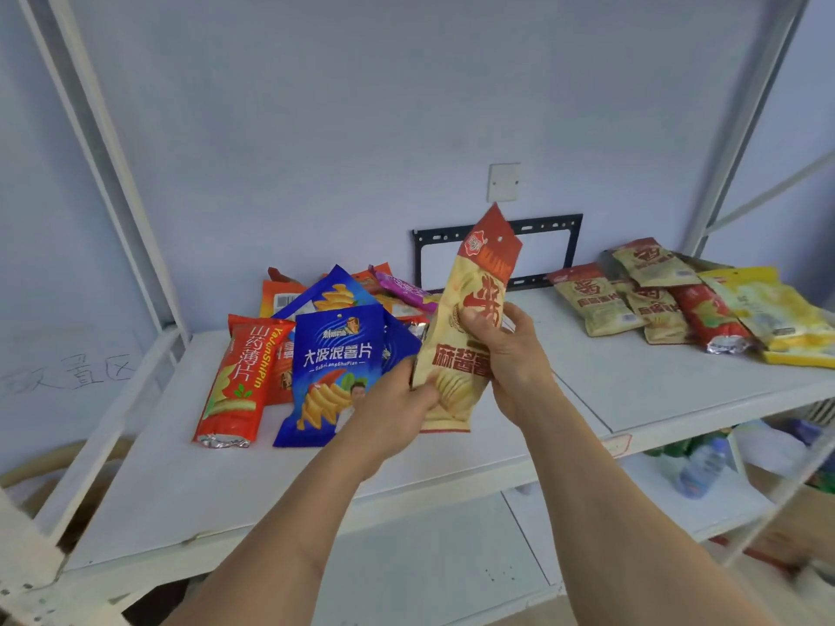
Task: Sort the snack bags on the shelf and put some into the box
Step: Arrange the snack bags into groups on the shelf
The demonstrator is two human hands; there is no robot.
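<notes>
From the head view, both hands are up in front of the white shelf [452, 463], sharing one beige potato chip bag [470, 309] with a red top. The bag stands nearly upright, tipped a little to the right, lifted clear of the shelf board. The right hand [510, 354] wraps its right edge around mid-height, thumb pressed on the printed front, fingers curled behind. The left hand [397, 408] pinches the lower left corner, fingers closed on the bag's edge. So the bag sits between the two grips, its red top sticking well above both hands and its bottom seam hanging just below the left one.

Left of the grip, on the shelf, lies a loose heap: a blue wavy chip bag [330, 377] just beside the left hand, a red yam chip bag [237, 386] further left, and orange and purple packets behind them. Well off to the right of the grip lie more beige bags [596, 300], a red bag [709, 318] and yellow bags [781, 314], grouped near the shelf's right post.
</notes>
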